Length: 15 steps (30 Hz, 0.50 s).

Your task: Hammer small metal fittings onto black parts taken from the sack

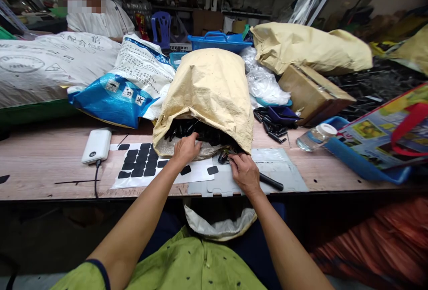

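A yellow-brown woven sack lies on the table with its mouth toward me, full of shiny black parts whose kind I cannot make out. My left hand is at the sack's mouth, fingers curled against the parts; what they grip is hidden. Just right of the opening, my right hand is closed, thumb and finger pinched near a small dark piece. A black rod-like handle sticks out beyond that hand, over a grey plastic sheet; whether I hold it does not show.
A white sheet of black stickers and a white power bank lie left. Rightward are loose black parts, a clear jar and a blue tray. An open sack hangs at my lap. A person sits across.
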Available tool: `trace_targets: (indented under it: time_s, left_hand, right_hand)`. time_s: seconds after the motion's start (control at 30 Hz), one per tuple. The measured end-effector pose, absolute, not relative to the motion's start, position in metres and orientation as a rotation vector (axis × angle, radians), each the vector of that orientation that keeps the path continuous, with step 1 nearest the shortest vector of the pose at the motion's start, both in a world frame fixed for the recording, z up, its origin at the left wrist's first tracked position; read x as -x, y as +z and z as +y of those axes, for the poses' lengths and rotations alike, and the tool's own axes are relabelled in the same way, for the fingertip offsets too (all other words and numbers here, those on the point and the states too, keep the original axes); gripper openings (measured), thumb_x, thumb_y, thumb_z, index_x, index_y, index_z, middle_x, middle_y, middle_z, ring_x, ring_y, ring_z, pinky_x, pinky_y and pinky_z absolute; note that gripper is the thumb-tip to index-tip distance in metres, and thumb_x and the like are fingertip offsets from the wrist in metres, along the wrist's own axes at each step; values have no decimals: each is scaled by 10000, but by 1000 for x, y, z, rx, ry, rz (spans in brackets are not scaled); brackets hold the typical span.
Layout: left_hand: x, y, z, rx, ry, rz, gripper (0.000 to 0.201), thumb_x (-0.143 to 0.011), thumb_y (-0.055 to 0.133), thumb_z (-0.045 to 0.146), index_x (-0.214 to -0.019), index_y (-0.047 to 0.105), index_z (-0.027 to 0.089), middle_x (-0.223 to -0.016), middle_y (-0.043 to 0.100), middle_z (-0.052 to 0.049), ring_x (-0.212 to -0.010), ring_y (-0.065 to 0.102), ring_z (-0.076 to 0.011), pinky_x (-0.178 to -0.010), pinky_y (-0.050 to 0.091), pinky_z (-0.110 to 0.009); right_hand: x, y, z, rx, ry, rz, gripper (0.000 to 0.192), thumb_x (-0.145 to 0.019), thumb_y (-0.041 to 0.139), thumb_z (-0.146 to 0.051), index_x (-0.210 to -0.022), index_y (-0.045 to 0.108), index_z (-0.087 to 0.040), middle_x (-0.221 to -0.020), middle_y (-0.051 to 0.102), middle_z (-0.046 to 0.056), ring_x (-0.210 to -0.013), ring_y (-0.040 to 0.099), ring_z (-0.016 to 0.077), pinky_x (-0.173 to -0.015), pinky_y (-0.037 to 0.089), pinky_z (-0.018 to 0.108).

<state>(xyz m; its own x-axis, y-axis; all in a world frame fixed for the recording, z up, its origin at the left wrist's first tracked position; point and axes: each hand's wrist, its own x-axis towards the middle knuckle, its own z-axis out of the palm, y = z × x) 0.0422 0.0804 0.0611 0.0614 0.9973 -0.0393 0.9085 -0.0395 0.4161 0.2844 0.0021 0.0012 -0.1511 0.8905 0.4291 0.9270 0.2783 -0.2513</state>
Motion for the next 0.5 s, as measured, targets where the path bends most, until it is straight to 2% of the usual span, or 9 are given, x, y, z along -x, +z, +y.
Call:
trace_targets:
  time_s: [0.1,0.23,0.37,0.5]
  left_hand:
    - [-48,52,106,-2061,199,1955,400,-925,559,394,-1290,635,252,-1127,741,-150,-1047,690,-332,-856,501,-407]
    - [-49,53,103,-2096,118,1982,357,-917,568,430,-1192,688,236,-1086,739,-163,-1015,690,-356,-804,496,-410]
    - [-28,56,68,-2175,311,1919,294,-892,631,449,-1111,712,270,-994,725,-85,-967,660,-290,-804,465,-361]
    - [-5,44,24,-2308,562,1564,221,-876,690,436,-995,743,258,-925,668,-50,-946,591,-236,-844,428,-342]
  right_hand:
    - [-284,2,2,1634,-86,-2055,230,-966,550,-251,-1132,708,-231,-959,631,65,-929,534,229,-842,424,331]
    - [-284,3,2,1640,-85,-2050,226,-968,555,-257,-1129,711,-236,-944,629,63,-925,537,229,-834,427,332]
    - [-283,3,2,1639,-84,-2042,226,-965,557,-257,-1131,709,-240,-957,631,62,-933,537,228,-836,429,332]
    - [-283,2,2,1634,-90,-2042,225,-960,558,-254,-1126,709,-233,-962,631,67,-938,536,231,-846,427,333]
